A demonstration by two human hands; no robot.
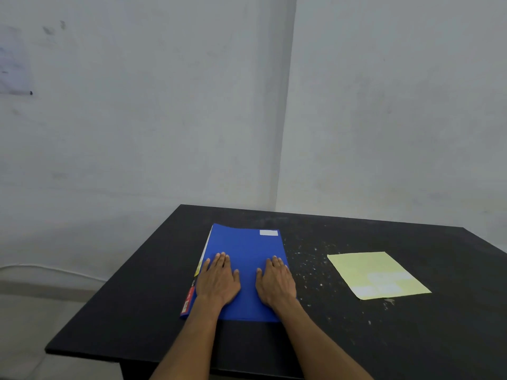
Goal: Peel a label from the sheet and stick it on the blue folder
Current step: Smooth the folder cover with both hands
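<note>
Neither grip holds anything: my left hand (218,281) and right hand (275,282) lie open and flat, palms down on the blue folder (247,250), I judge to press it steady at lower centre on the bench (137,311). One white label (269,232) already sits at the folder's upper right corner. One yellow sheet (377,274) lies well apart at lower right, with perhaps three or four pale labels left, too blurred to count.

The folder (247,256) is bright blue, with a white label (268,232) at its far right corner and a spine edge (189,300) showing yellow, black and red. The sheet (377,274) is pale yellow-green with whitish rectangles. The counter (137,311) is black, flecked with white specks. The walls (137,105) are plain grey-white.
</note>
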